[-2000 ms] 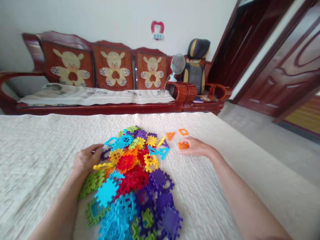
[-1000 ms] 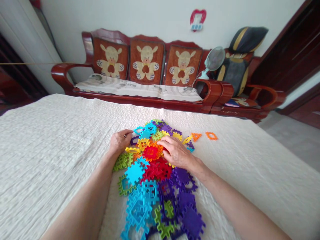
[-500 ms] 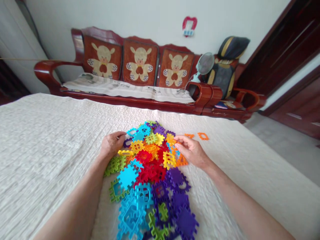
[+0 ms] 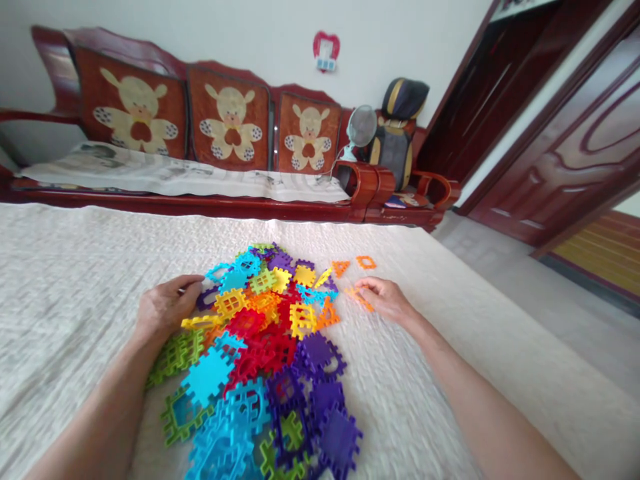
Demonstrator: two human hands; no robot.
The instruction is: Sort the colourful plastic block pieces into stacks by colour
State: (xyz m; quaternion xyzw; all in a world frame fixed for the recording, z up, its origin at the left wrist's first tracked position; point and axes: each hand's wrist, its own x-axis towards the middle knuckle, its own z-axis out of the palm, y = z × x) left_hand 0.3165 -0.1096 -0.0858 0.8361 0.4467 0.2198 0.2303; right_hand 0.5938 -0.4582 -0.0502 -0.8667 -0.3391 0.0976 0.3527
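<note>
My right hand (image 4: 387, 300) is partly closed, with the thumb and index finger pinching an orange openwork plastic piece (image 4: 364, 300) just above or on the white quilted cloth (image 4: 400, 373); the exact contact with the cloth cannot be determined. The piece is to the right of the pile of multicoloured toothed plastic pieces (image 4: 270, 350), apart from it.

My left hand (image 4: 165, 307) is positioned at the left edge of the pile, palm down, fingers bent and thumb near the index finger. The fingertips are beside a dark purple toothed plastic frame (image 4: 207, 298) and a cyan toothed plastic frame (image 4: 217, 272); I cannot tell whether they grip either one.

The pile lies directly on the cloth, its pieces overlapping. An orange triangular plastic frame (image 4: 328, 315) lies at its right edge, beside a yellow toothed plastic frame (image 4: 303, 321). A solid cyan toothed plastic square (image 4: 209, 377) is at the left side, and a solid purple toothed plastic square (image 4: 340, 440) is at the near right end. Beyond my right hand, a second orange triangular frame (image 4: 341, 269) and an orange four-sided plastic frame (image 4: 366, 262) lie side by side, apart from each other
</note>
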